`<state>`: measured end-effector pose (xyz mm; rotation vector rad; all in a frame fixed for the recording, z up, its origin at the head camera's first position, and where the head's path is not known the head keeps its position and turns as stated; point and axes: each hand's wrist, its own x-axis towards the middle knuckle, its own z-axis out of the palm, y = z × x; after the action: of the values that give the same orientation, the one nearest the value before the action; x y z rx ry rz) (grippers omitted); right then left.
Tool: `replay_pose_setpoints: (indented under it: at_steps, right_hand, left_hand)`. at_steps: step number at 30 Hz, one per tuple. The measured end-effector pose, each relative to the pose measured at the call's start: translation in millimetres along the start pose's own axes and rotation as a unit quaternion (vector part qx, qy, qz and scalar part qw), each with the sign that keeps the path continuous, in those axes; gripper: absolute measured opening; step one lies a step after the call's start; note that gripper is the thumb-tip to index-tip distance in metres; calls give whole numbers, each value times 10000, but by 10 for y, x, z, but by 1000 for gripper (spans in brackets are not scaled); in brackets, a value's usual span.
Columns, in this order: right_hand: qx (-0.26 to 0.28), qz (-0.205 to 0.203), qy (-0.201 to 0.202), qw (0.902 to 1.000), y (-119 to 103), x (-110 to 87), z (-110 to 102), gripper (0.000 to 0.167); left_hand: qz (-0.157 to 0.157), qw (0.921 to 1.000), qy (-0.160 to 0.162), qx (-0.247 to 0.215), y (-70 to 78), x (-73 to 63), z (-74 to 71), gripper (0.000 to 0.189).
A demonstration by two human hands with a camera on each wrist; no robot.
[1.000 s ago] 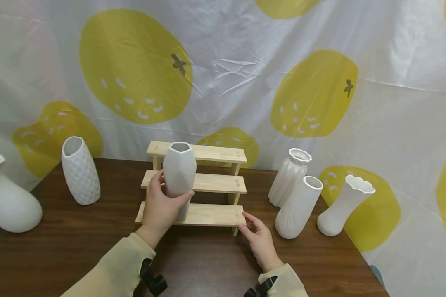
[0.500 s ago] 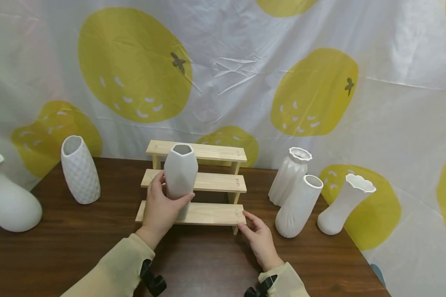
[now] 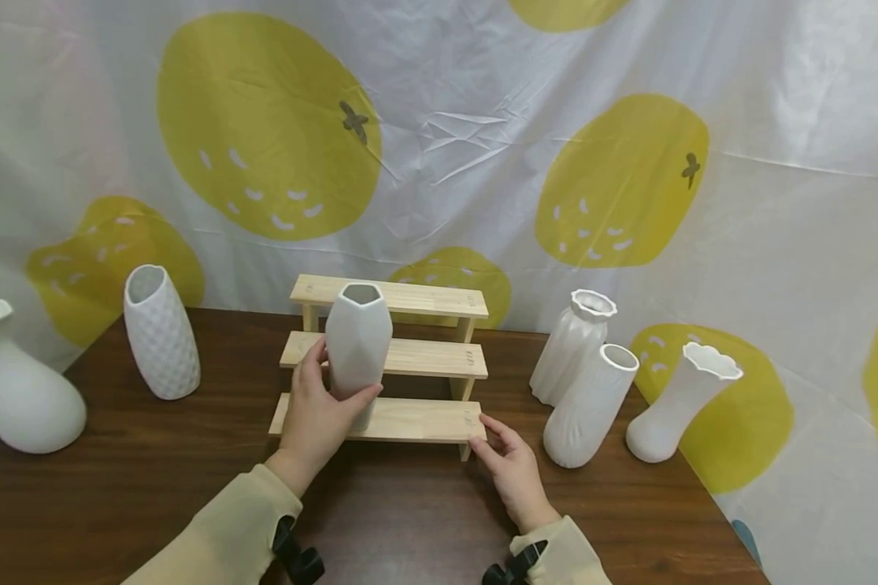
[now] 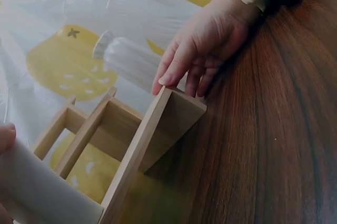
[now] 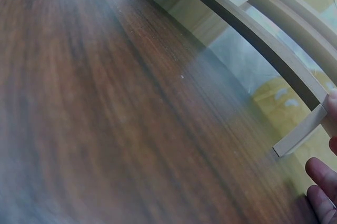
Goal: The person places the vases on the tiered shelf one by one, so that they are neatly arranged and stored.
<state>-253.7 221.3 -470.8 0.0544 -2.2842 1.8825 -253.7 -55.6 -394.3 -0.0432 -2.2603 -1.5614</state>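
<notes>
- Beyond the fingers of the left hand (image 3: 318, 413) and right hand (image 3: 515, 475): pale cloth (image 3: 461, 203), printed with large yellow fruit.
- Beneath the fingers and out to both sides: dark wood-grain surface (image 3: 402, 520).
- Between the two sets of fingers and stepping up behind them: rack (image 3: 435, 356) of pale wood, three levels, with the lowest step (image 3: 424, 420) nearest.
- From the fingers down toward the bottom of the head view: tan sleeves (image 3: 219, 528).
- Well left of the left fingers: round vase (image 3: 35, 406), white, partly cut off in the head view.
- Within the left fingers: faceted vase (image 3: 358, 333), white, upright, mouth above them, base meeting the lowest step.
- Left of the left fingers, nearer than the round vase: diamond vase (image 3: 162, 337).
- Right of the right fingers: twisted vase (image 3: 584, 418), with pleated vase (image 3: 563, 357) behind it.
- Farther right of the right fingers: flared vase (image 3: 676, 410), wavy-rimmed.
- Left fingers: bent around the lower part of the faceted vase, thumb across its near side, spread only to its width.
- Right fingers: narrowed to a pinch on the right end of the lowest step, others loosely bent below.
- Just behind the fingers, at the cuffs: black straps (image 3: 284, 536).
</notes>
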Motion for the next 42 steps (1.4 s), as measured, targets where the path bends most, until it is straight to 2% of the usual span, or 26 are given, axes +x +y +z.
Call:
replay_pose_setpoints:
  at_steps: [3, 5, 10, 15, 21, 26, 29, 32, 36, 42]
  right_hand:
    - [-21, 15, -10, 10000, -157, -68, 12, 45]
    - [-30, 66, -17, 10000, -174, -71, 11, 45]
    - [-12, 136, 8, 9999, 32, 24, -3, 46]
    - [14, 151, 3, 9999, 30, 20, -4, 46]
    - [-12, 36, -14, 10000, -193, -86, 8, 45]
    - [-79, -63, -60, 9999, -266, -126, 18, 44]
    - [-73, -48, -72, 9999, -268, -124, 16, 44]
    - [-61, -9, -63, 10000, -236, -106, 11, 44]
    - [-5, 59, -41, 10000, -79, -33, -1, 46]
    - [-40, -44, 29, 10000, 79, 21, 0, 48]
  left_hand:
    - [24, 10000, -88, 28, -19, -1, -31, 97]
    - [-9, 9999, -158, 51, -25, -10, -59, 98]
    - [-38, 9992, -336, 213, -48, -60, -168, 97]
    - [32, 9988, -391, 306, -117, -115, -303, 85]
    - [-28, 9990, -328, 313, -318, -124, -500, 71]
    - [-63, 9980, -562, 282, -544, -110, -666, 64]
    - [-237, 9968, -750, 171, -667, -113, -734, 66]
    - [-587, 9937, -949, -98, -764, -121, -764, 72]
    - [-1022, 9869, -1190, -378, -858, -131, -758, 80]
    - [-1197, 9823, -1369, -449, -950, -150, -721, 83]
